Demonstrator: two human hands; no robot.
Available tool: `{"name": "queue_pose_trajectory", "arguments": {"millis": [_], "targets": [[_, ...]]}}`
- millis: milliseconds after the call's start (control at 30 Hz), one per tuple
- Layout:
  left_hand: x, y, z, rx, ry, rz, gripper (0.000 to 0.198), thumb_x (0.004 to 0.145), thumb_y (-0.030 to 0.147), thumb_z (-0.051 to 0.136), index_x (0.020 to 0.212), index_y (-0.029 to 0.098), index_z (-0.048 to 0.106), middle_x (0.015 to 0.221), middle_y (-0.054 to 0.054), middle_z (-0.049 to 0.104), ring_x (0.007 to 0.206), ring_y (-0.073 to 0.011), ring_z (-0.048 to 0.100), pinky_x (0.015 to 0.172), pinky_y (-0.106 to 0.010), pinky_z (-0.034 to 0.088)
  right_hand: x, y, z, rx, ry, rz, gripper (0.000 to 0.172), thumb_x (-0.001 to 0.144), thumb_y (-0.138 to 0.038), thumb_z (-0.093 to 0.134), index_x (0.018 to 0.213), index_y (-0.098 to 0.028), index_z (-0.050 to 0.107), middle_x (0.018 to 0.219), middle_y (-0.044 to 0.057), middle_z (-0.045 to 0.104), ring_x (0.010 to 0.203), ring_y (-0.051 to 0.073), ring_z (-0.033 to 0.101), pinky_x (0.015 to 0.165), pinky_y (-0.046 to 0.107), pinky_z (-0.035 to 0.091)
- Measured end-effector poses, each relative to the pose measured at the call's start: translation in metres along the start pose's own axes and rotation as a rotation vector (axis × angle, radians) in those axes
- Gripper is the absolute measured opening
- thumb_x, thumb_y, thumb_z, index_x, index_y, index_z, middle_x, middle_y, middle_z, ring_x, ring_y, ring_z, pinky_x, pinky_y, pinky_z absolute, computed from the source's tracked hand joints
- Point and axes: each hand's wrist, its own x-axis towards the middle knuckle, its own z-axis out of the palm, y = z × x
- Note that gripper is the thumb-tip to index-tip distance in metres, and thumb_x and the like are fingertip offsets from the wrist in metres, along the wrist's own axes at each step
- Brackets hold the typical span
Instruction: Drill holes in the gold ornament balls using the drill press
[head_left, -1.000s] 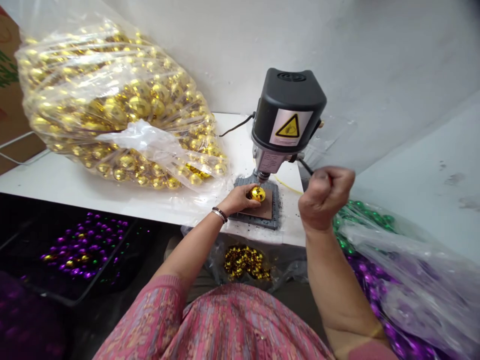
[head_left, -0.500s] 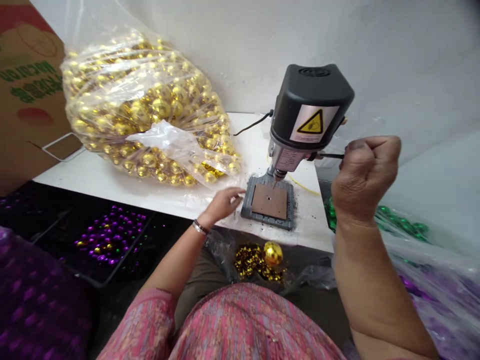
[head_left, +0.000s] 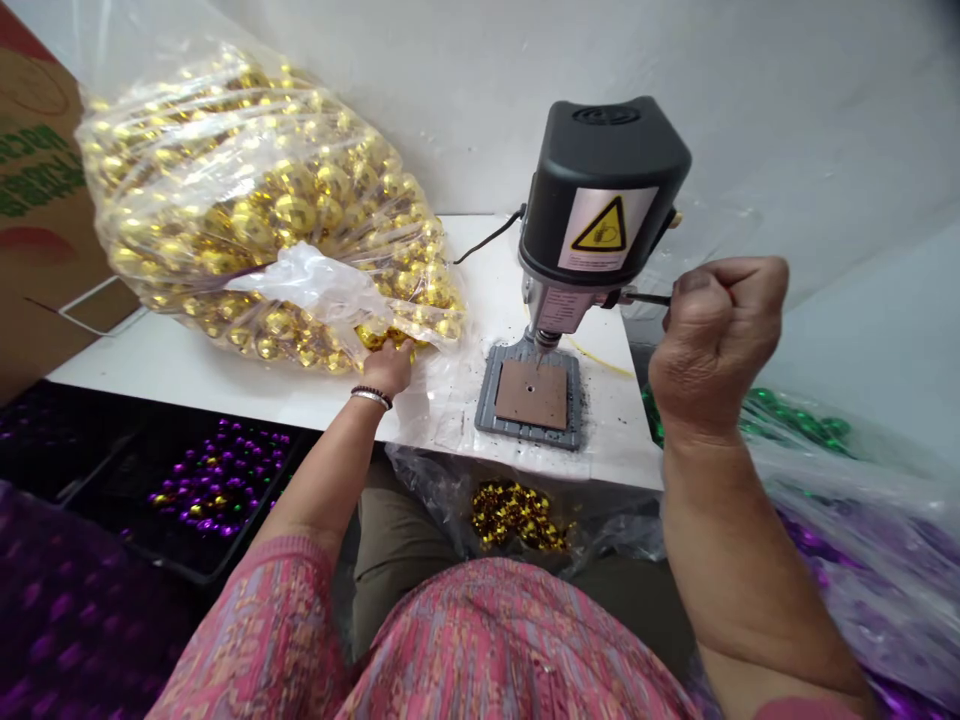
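My right hand (head_left: 720,345) is closed around the thin lever (head_left: 649,297) on the right side of a small bench drill press (head_left: 600,200). Below its drill bit, a brown square plate (head_left: 532,395) with a hole in the middle lies on the grey base (head_left: 491,420). My left hand (head_left: 388,368) reaches into the mouth of a clear plastic bag (head_left: 311,275) full of shiny gold balls (head_left: 292,212). Its fingertips are hidden among the bag's folds and the balls, so their grip does not show.
Gold pieces (head_left: 517,515) lie in clear plastic at my lap. To the left are a cardboard box (head_left: 37,280) and a dark tray of purple balls (head_left: 217,480). Bags with green balls (head_left: 795,420) and purple ones stand at right. Dark shavings dot the white table (head_left: 300,400).
My left hand has moved left from beside the drill base to the bag's opening. A gold ball above my lap is no longer seen there. My right hand stays on the lever.
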Motion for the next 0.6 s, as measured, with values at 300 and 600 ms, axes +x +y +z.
{"name": "queue_pose_trajectory", "arguments": {"millis": [300,600], "targets": [[-0.038,-0.009,0.017,-0.873,0.136,0.244,0.062,0.067,0.029,0.076,0.123,0.018,0.053,0.114,-0.008,0.064,0.102,-0.0209,0.064,0.092,-0.034,0.053,-0.002,-0.002,0.002,-0.020,0.018,-0.095,0.018,0.092,-0.033,0.047,0.079,-0.021,0.043,0.069,-0.002,0.049,0.061,0.008,0.044,0.060,0.025,0.039],[-0.073,0.046,0.034,-1.298,-0.340,0.403,0.074,0.078,0.053,0.072,0.140,0.018,0.052,0.116,-0.010,0.067,0.094,-0.0186,0.064,0.073,-0.028,0.055,0.007,-0.003,0.003,-0.121,-0.061,-0.038,0.019,0.097,-0.029,0.048,0.081,-0.021,0.042,0.070,-0.004,0.045,0.065,0.008,0.042,0.066,0.023,0.042]]}}
